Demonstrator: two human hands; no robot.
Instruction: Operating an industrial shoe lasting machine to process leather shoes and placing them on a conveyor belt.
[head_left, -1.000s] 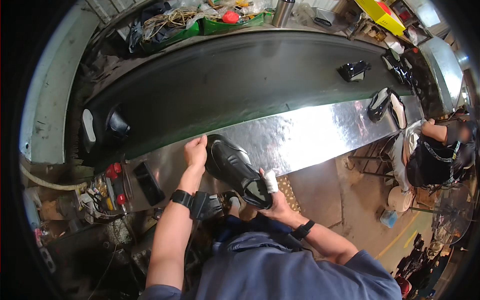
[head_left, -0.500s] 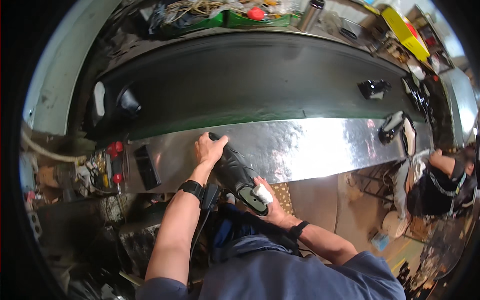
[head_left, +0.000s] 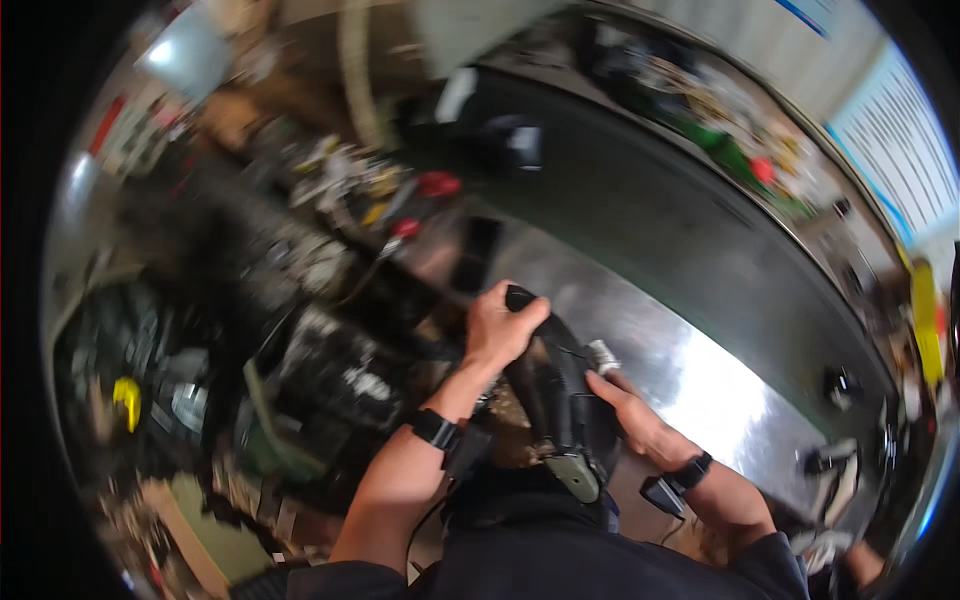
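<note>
At the near edge of the shiny metal sheet [head_left: 690, 380], the left hand [head_left: 500, 328] is curled down over the toe end of a black shoe [head_left: 558, 395], fingers wrapped tight around its tip. The right hand [head_left: 630, 415] lies along the shoe's right flank, fingers pressed together against the side; a short whitish cylinder [head_left: 602, 355] sits at its fingertips, and the blur leaves it unclear whether the hand pinches it or merely touches it. The shoe is held up between both hands, close to the person's chest, with its heel end and pale grey sole patch [head_left: 575, 475] turned toward the person. Each wrist carries a dark band [head_left: 436, 430].

Beyond the hands, the bright sheet runs away to the right, and behind it a long dark curved workbench surface [head_left: 680, 220] sweeps across the picture. More dark shoes [head_left: 830, 470] rest near the sheet's far right end. To the left lies a cluttered heap of tools and parts [head_left: 300, 250], with two red knobs [head_left: 438, 184] at its edge, all strongly smeared by motion.
</note>
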